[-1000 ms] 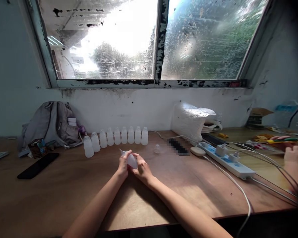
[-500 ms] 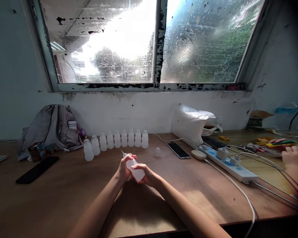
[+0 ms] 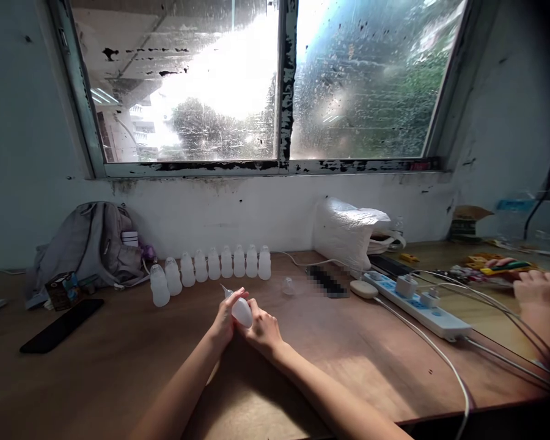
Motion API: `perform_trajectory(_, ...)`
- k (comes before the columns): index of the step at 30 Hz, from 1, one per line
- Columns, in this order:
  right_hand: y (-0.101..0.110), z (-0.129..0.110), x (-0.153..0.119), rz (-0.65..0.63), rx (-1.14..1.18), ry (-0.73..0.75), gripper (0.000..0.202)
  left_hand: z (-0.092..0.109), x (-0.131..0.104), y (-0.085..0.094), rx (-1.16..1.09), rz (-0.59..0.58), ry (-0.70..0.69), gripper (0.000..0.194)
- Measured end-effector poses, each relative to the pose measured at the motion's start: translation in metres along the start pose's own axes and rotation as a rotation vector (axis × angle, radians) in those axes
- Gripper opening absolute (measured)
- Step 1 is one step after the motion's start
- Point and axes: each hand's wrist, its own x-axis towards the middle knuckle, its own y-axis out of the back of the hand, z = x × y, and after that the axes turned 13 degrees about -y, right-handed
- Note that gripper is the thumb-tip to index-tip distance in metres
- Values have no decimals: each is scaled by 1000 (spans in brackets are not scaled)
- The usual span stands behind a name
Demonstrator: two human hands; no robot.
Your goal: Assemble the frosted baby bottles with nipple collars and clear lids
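Observation:
A translucent white bottle (image 3: 242,312) with a thin pointed tip is held between both hands above the table, its tip toward the upper left and its rounded base facing me. My left hand (image 3: 225,315) is wrapped round the neck side. On the right side of the bottle, my right hand (image 3: 262,327) has its fingers curled against it. Behind the hands stands a row of several capped white bottles (image 3: 213,264). A small clear cap (image 3: 288,285) lies on the table to the right of the row.
A grey backpack (image 3: 89,244), a small box (image 3: 64,291) and a black phone (image 3: 63,326) are at the left. To the right are a white power strip (image 3: 421,308), a round pad (image 3: 363,289), cables and a silvery bag (image 3: 346,232). Another person's hand (image 3: 541,293) holds a yellow-green tool.
My right hand has turned so that its back shows, and the bottle has tilted, its base now nearer to facing me. The view has shifted slightly.

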Motion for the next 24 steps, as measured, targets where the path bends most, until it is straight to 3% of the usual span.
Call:
perform_trajectory(3,0,2,1,-38,27,1,41,1,-3,-2,52,34,-87,27)
perform_trajectory(7,0,1,5,-149,274,37,39,-1,-3,-2,61,118,-53,20)
perform_trajectory(12,7,-1,7,-206,432,61,38,1,-5,-2,-60,53,-51,15)
perform_trajectory(20,12,8,17,-535,718,-53,35,1,-6,-4,-118,-21,-133,17)
perform_trajectory(24,7,15,21,-627,819,-86,33,-3,-6,-4,-105,-41,-162,16)
